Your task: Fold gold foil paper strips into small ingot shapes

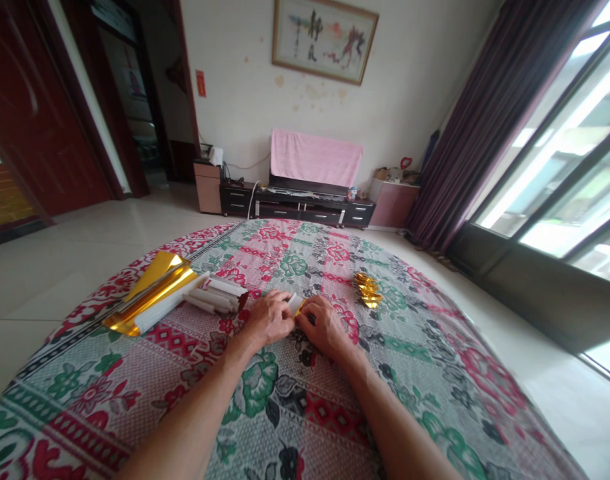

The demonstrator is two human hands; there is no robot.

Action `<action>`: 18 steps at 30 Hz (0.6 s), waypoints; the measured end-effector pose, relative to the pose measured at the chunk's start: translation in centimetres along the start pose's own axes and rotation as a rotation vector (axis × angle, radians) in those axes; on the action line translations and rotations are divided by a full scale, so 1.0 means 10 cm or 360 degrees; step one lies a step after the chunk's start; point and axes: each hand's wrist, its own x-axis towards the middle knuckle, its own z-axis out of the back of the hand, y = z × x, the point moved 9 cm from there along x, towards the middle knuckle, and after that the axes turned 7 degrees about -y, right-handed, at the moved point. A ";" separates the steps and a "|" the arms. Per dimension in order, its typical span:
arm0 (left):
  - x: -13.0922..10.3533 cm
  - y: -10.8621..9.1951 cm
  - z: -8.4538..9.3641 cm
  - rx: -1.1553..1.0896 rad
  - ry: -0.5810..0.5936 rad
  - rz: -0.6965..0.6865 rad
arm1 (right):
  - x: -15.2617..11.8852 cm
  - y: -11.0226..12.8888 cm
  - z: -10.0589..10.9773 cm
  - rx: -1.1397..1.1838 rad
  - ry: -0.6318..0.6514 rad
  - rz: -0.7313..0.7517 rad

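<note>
Near the middle of the cloth-covered table, my left hand (271,320) and my right hand (325,325) meet over a small piece of gold foil paper (295,304), whose pale side partly shows. The fingers of both hands are closed on it, one at each side; the fingertips partly hide it. Left of my hands lies a bundle of white paper rolls (215,295). Beyond that, larger gold foil sheets (167,288) lie partly curled, with white undersides. To the right of my right hand sits a small cluster of folded gold foil pieces (368,291).
A patterned red, green and grey tablecloth (295,250) covers the round table. Behind it stand a low black cabinet (315,217) and a screen under a pink cloth (315,157). A purple curtain (455,133) hangs by the window at right.
</note>
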 end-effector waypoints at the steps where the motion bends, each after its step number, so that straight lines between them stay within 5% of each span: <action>1: 0.00 0.01 0.00 -0.0010 -0.0005 0.0005 | 0.00 -0.01 -0.01 -0.0010 -0.0001 -0.0008; 18: 0.00 0.07 -0.03 -0.0084 0.0091 0.0080 | 0.00 -0.04 -0.02 -0.0079 -0.0015 -0.0067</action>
